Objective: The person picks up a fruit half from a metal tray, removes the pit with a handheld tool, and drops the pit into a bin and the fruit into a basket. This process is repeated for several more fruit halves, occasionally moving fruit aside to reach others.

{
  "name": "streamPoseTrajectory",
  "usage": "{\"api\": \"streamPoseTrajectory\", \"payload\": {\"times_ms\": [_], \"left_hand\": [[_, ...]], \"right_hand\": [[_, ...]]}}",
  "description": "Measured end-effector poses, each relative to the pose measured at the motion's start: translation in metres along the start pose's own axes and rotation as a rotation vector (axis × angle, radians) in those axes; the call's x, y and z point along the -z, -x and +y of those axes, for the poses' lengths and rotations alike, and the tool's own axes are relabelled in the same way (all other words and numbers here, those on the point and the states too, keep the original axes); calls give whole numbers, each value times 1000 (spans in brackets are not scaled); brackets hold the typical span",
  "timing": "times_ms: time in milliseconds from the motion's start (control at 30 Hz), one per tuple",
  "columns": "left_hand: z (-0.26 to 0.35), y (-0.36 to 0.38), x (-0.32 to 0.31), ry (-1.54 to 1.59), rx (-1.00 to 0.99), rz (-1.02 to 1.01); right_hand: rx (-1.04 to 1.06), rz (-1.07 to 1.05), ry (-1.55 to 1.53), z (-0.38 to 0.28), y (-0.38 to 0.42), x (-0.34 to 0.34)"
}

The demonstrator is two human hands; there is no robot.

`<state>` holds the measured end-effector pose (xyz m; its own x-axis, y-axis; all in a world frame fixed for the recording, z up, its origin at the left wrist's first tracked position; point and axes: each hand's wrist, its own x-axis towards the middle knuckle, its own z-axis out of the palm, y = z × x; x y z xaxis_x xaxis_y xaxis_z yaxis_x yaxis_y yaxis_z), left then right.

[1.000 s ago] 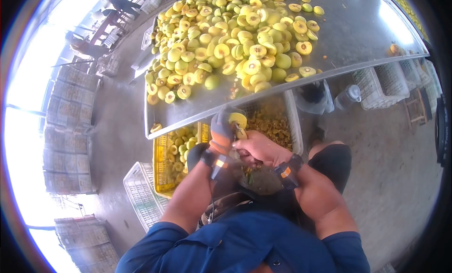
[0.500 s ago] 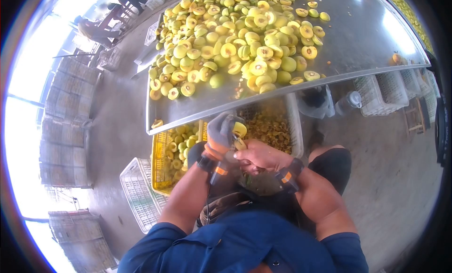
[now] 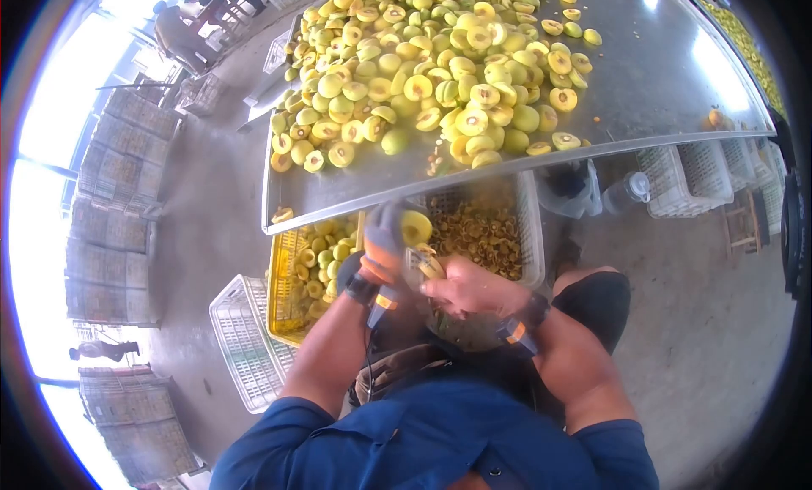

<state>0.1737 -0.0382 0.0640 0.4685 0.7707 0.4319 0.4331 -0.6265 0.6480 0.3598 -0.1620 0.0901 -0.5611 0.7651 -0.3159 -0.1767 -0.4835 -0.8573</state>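
My left hand (image 3: 383,240), in a grey and orange glove, grips a yellow peach half (image 3: 415,227) in front of the table edge. Closed around a small tool (image 3: 430,266) with a tan handle is my bare right hand (image 3: 476,286); the tool's tip is blurred. A narrow gap separates the tool from the peach half. Below the hands, a crate (image 3: 531,228) holds brown pits and scraps. At its left, a yellow crate (image 3: 283,279) contains peach halves. A large pile of halved peaches (image 3: 406,84) covers much of the metal table (image 3: 643,76).
The table's raised metal rim (image 3: 507,164) runs just beyond my hands. White crates (image 3: 245,346) stand at the left, and more white crates (image 3: 685,177) are under the table at right. Stacked crates (image 3: 110,262) line the left side. Other people (image 3: 182,38) are far off.
My left hand has shifted slightly left with the peach half, away from the tool. My right hand stays near its place. The view has tilted a little, and a distant person now shows at left.
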Motion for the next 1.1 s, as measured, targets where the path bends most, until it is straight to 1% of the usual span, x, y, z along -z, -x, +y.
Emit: {"api": "streamPoseTrajectory", "payload": {"times_ms": [100, 167, 200, 233, 267, 333, 367, 467, 533, 600, 667, 700, 733, 767, 833, 933, 1067, 1100], "left_hand": [[-28, 16, 12, 12, 337, 308], [-35, 33, 53, -159, 406, 346], [-44, 39, 80, -312, 363, 315], [-45, 39, 101, -154, 541, 366], [-46, 41, 121, 7, 723, 419], [-60, 46, 151, -401, 785, 265], [-78, 51, 161, -779, 585, 149], [-74, 1, 131, -391, 482, 352], [-70, -53, 92, -260, 427, 258], [-43, -107, 43, -315, 369, 98], [-63, -155, -7, -179, 335, -32], [-73, -176, -25, -273, 238, -146], [-74, -190, -37, -350, 235, -219], [-74, -205, -49, -425, 226, -291], [-65, -221, -66, -547, 395, -361], [-83, -218, -66, -524, 214, -437], [-65, -205, -56, -423, 363, -448], [-69, -197, -56, -355, 358, -390]], "right_hand": [[-11, 92, -302, 9, 4, 3], [-147, 305, -135, 41, -12, 19], [-209, 415, -50, 59, -25, 29], [-168, 433, -165, 76, -34, 32], [-129, 416, -187, 70, -33, 30], [-59, 374, -234, 51, -27, 21], [-74, 361, -246, 50, -28, 21], [-24, 401, -215, 35, -28, 16], [27, 405, -156, 25, -28, 15], [55, 429, -140, 17, -26, 14], [55, 485, -104, 10, -23, 16], [51, 503, -108, 14, -24, 19], [46, 521, -112, 18, -26, 21], [96, 554, -51, 22, -28, 24], [172, 615, 64, 23, -30, 27], [205, 678, 223, 3, -17, 26], [282, 738, 229, -8, -18, 29], [309, 767, 249, -10, -19, 31]]}}
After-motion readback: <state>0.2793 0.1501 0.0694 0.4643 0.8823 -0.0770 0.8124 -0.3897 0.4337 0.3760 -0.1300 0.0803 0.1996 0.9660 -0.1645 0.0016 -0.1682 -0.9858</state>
